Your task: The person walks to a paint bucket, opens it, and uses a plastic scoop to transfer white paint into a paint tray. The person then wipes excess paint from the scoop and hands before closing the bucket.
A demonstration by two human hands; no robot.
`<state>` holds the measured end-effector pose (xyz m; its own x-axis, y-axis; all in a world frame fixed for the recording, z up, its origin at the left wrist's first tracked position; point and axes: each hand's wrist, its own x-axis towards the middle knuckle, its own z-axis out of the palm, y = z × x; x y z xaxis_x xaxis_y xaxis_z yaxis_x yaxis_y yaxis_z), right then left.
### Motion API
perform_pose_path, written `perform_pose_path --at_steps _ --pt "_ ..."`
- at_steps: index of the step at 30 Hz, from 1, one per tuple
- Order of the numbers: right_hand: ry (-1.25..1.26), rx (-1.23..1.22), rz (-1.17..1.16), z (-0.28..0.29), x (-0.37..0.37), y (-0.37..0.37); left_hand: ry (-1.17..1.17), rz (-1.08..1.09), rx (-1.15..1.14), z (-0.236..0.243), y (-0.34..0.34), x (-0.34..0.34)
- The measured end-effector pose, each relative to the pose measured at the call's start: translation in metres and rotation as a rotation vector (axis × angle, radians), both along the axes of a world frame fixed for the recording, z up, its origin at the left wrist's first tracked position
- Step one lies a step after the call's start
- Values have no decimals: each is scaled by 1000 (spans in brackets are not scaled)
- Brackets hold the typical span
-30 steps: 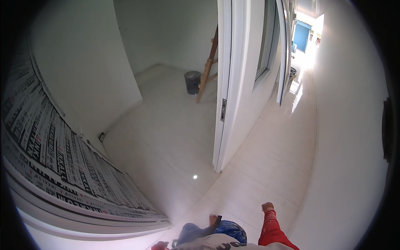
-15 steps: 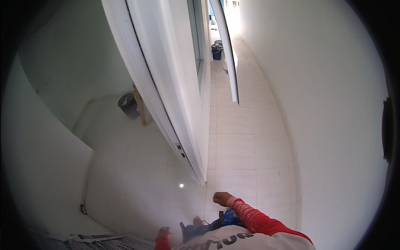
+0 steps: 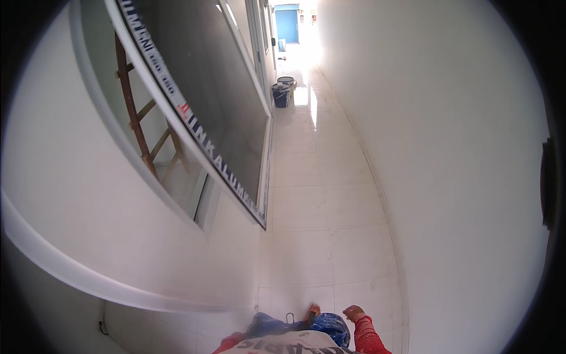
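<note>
1. Head view, count: right hand [image 3: 354, 312] x1; left hand not visible, only its red sleeve [image 3: 231, 341] at the lower edge. Bare foot [image 3: 314, 308] x1, window sash [image 3: 218, 82] x1, buckets [image 3: 281, 95] x2, wooden ladder [image 3: 135, 118] x1, blue door [image 3: 287, 26] x1.
2. Right hand: above the tiled floor [image 3: 300, 206], just beside the blue trousers [image 3: 329, 328], to their right. Fingers bent; too small to say whether the grip is together or apart. Left grip: can't tell, out of sight.
3. Sash: nearest standalone thing, ahead and to the left, well apart from the right hand. Swung out from the wall, dark pane, white frame, printed strip along its near edge.
4. Direction: sash's long axis runs slantwise, upper left to lower middle; lowest corner points down toward the floor in front of the wearer.
5. Around: white wall [image 3: 448, 147] along the right. Buckets stand on the floor by the left side of the corridor, one partly behind the other. Ladder leans, seen through the window opening left of the sash.
6. Hidden or unclear: sash top cut off by the upper edge; ladder's upper end out of frame; corridor end washed out by glare. Small loop [image 3: 289, 317] by the trousers, possibly a metal hook. Shirt [image 3: 289, 342] cropped at the bottom, lettering partly folded.
</note>
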<state>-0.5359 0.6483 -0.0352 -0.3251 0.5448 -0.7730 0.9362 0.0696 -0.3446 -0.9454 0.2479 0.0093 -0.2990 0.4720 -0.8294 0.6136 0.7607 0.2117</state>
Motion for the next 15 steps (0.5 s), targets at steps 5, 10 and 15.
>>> perform_pose_path --at_steps 5,10,15 --pt "482 209 -61 84 -108 175 50 159 368 5 187 16" --pt "719 109 -101 147 -191 353 -253 839 270 -21 330 -21" --pt "362 335 -132 105 -195 529 -45 -9 58 -59 436 -63"
